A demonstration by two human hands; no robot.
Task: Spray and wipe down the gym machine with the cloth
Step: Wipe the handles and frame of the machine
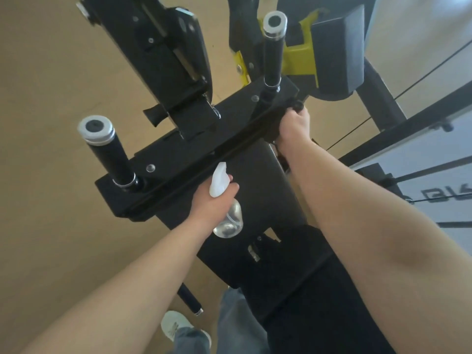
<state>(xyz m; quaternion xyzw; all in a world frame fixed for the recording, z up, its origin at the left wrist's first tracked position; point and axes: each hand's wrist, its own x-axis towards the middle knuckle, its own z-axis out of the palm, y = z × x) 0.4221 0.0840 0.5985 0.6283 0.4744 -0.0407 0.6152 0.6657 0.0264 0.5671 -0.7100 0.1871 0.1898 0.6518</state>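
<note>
Here: both hands on the gym machine, one tool each.
Nearest, a pale shoe (176, 325) on the tan floor (51, 226). Next up, the left hand (217, 203) grips the spray bottle (229, 222) round its neck, white head uppermost and clear body below the fist, over the black pad of the gym machine (258, 175). Farther along, the right hand (293, 126) is clenched on a dark cloth (296, 106) against the cross plate, well apart from the bottle; the cloth's edges are hard to tell from the black frame. Near handle (109, 154) stands left of the bottle, far handle (272, 54) just beyond the cloth, yellow bracket (297, 60) behind.
</note>
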